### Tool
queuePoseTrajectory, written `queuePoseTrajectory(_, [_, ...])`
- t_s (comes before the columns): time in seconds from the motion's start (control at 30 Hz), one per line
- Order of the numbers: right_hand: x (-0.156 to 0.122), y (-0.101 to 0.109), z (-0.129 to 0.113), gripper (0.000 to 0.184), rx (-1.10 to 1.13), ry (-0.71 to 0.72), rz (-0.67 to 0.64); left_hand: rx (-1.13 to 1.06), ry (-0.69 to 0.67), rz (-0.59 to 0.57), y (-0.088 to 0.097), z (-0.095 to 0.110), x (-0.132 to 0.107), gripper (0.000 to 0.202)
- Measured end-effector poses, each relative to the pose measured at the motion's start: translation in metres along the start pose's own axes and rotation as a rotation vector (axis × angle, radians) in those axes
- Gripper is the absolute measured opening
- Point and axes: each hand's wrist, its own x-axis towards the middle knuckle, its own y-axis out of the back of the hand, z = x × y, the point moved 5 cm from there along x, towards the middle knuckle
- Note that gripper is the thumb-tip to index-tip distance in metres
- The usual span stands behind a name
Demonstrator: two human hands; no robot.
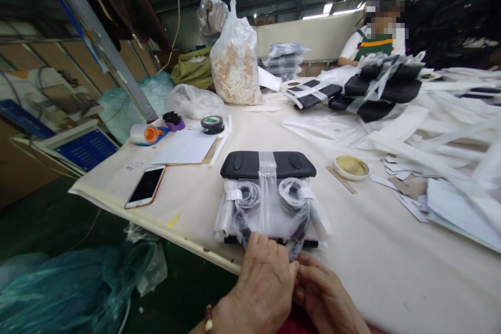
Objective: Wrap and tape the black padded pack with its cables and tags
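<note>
A black padded bar (268,164) with a strip of clear tape across its middle lies on the white table (391,255) in front of me. Below it sit two coiled grey cables in clear plastic bags (270,209). My left hand (264,287) rests at the near edge of this bundle, fingers curled onto the plastic and cable ends. My right hand (326,297) presses against the left one, its fingers bent and pinching near the same spot. What exactly each finger grips is hidden.
A phone (145,186) lies at the left edge, with paper (183,147), a tape roll (212,124) and a bag of tan pieces (236,62) behind. A small dish (351,166) sits right. Black pads (376,88) and white sheets fill the far right, where another person (376,36) sits.
</note>
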Motion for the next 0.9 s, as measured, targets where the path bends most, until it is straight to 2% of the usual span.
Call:
queuePoseTrajectory(0.07, [-0.001,-0.008,-0.002,0.029,0.069,-0.027,0.019,-0.107,0.029,-0.055,-0.004,-0.004,-0.002,0.027])
queuePoseTrajectory(0.13, [0.000,-0.010,-0.003,0.035,0.068,-0.046,0.071,-0.232,0.094,-0.051,-0.008,-0.008,-0.004,0.025])
queuePoseTrajectory(0.27, [0.004,-0.010,-0.003,0.045,0.001,-0.023,0.122,-0.412,0.213,0.148,-0.006,-0.014,-0.008,0.020])
queuePoseTrajectory(0.4, [0.008,-0.012,-0.003,0.050,0.026,-0.018,0.141,-0.453,0.212,0.200,-0.003,-0.012,-0.009,0.017])
queuePoseTrajectory(0.53, [0.011,-0.014,0.000,0.050,0.127,-0.038,0.168,-0.359,0.154,0.202,-0.003,-0.012,-0.009,0.017])
queuePoseTrajectory(0.67, [0.013,-0.015,0.003,0.049,0.140,0.014,0.086,-0.064,-0.017,0.261,-0.012,-0.009,-0.012,0.018])
queuePoseTrajectory(0.77, [0.017,-0.012,0.006,0.050,0.063,0.051,0.055,0.075,-0.101,0.312,-0.021,-0.010,-0.014,0.022])
queuePoseTrajectory(0.9, [0.026,-0.001,0.009,0.053,-0.090,0.093,0.107,0.102,-0.208,0.371,-0.026,-0.011,-0.015,0.021])
